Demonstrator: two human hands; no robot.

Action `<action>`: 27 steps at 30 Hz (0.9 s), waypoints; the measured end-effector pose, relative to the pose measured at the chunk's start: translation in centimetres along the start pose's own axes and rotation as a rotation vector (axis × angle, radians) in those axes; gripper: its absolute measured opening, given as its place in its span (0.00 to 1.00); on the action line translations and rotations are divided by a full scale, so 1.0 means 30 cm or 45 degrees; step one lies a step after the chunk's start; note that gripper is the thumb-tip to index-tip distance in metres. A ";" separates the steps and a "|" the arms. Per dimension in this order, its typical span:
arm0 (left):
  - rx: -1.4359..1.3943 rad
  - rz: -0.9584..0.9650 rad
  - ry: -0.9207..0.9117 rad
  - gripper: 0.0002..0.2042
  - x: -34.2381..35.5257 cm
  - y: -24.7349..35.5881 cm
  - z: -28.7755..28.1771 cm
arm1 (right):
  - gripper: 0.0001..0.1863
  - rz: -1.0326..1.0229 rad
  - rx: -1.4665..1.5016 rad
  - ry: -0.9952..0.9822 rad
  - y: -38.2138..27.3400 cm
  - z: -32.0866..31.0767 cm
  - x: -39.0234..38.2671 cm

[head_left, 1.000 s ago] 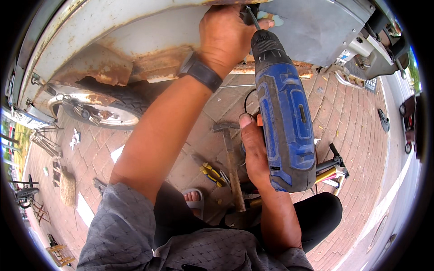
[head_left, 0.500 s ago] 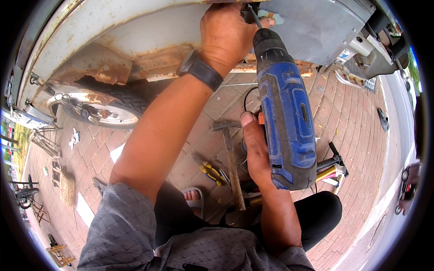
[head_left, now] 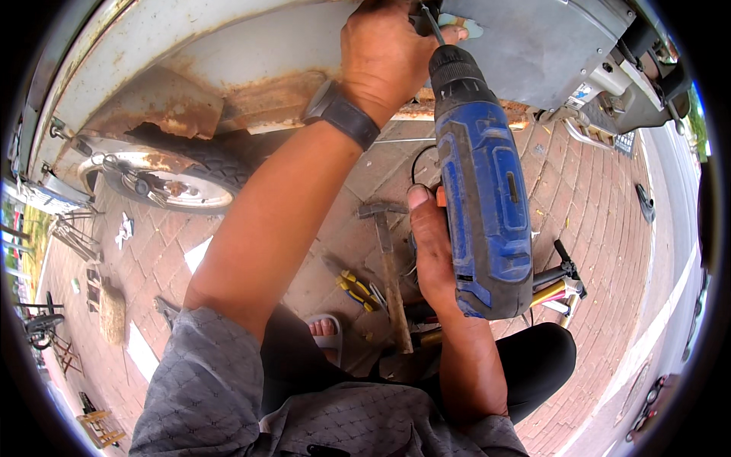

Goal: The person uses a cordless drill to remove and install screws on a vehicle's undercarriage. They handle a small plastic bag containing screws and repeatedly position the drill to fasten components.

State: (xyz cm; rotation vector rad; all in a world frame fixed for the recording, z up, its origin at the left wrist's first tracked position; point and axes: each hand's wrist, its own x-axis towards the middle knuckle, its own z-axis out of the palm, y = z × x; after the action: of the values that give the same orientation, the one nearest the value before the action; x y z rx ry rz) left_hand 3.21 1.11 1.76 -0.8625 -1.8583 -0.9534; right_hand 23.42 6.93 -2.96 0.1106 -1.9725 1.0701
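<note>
My right hand (head_left: 434,247) is closed around the grip of a blue and black cordless drill (head_left: 491,206), thumb along its left side by an orange switch. The drill points away from me, its long thin bit (head_left: 434,24) reaching a dark gap at the vehicle's lower edge. My left hand (head_left: 387,53), with a black watch (head_left: 339,114) on the wrist, is at that gap just left of the bit. Its thumb stretches under the bit toward a pale green patch (head_left: 466,27) on the grey metal panel (head_left: 541,49). Its other fingers curl into the gap, mostly hidden, around something dark.
A rusty white body panel (head_left: 259,49) and a wheel (head_left: 183,186) stand at far left. On the brick paving lie a hammer (head_left: 390,282), yellow-handled pliers (head_left: 354,289) and a hand pump (head_left: 560,278). A dark shoe-like object (head_left: 645,201) lies near the road at right.
The drill and both hands have shifted very slightly in the picture, and the holds look unchanged. At far right, the passing road traffic has moved.
</note>
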 end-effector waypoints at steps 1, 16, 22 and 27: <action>0.014 -0.006 -0.020 0.20 0.000 0.000 0.000 | 0.06 0.004 0.023 0.001 -0.001 0.000 0.000; -0.069 -0.118 0.012 0.23 -0.002 0.001 0.004 | 0.07 -0.012 0.000 0.037 0.026 0.010 0.014; -0.009 -0.091 0.014 0.22 0.000 -0.001 0.006 | 0.07 0.075 0.033 0.050 0.028 0.007 0.015; -0.020 -0.051 0.037 0.21 0.001 -0.005 0.010 | 0.07 0.104 0.010 -0.008 0.030 0.005 0.011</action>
State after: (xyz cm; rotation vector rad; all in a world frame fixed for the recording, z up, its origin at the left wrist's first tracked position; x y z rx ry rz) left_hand 2.96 1.32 1.66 -0.8196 -1.8519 -1.0018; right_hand 22.73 7.48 -3.36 0.0376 -1.9935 1.1312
